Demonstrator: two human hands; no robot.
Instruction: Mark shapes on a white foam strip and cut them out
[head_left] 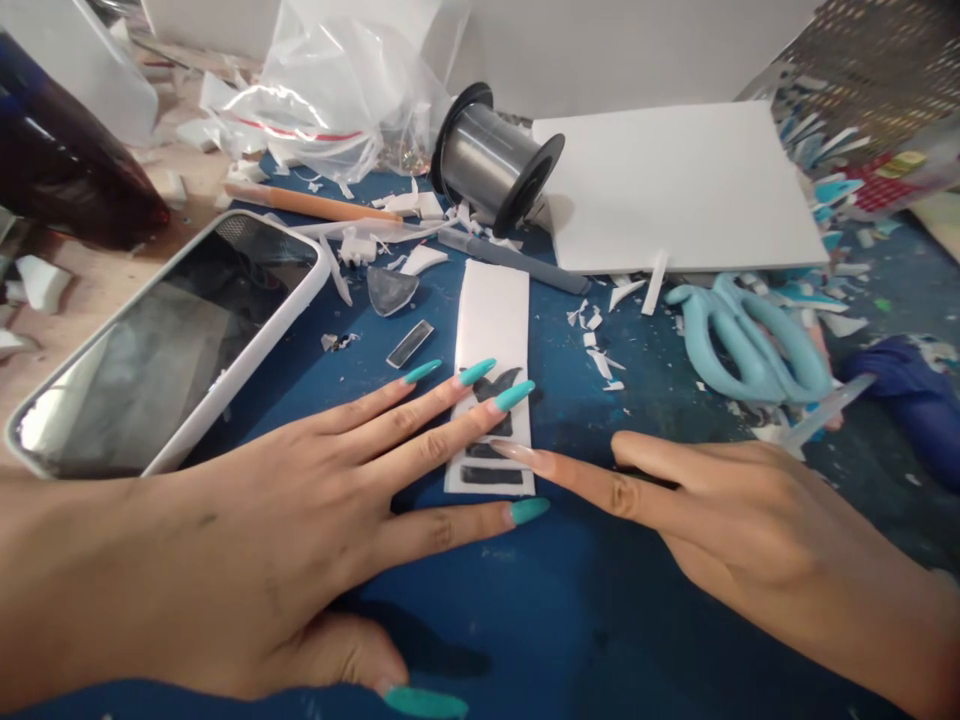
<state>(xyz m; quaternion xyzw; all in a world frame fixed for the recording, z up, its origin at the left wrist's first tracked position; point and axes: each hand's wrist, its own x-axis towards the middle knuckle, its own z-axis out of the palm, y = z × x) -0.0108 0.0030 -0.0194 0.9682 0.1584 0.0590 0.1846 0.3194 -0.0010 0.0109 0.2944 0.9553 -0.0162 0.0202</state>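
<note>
In the head view, my left hand (360, 480) lies spread and palm down, its long teal nails over a white strip (495, 310). Several black shapes sit on this strip, partly hidden by my fingers; a black bar (491, 476) shows at its near end. The index finger of my right hand (720, 510) is stretched out, its pale nail at the strip's black shapes beside my left fingers. Its other fingers are bent back, and nothing shows in that hand. A small dark rectangle with a pale edge (410, 344) and a grey rounded piece (392, 290) lie left of the strip.
A phone (180, 350) lies at left, near a dark bottle (67, 150). Behind are a plastic bag (337, 90), an orange stick (322, 205), a wire spool (491, 155) and a white board (682, 190). Teal-handled scissors (750, 345) lie right among white scraps on the blue surface.
</note>
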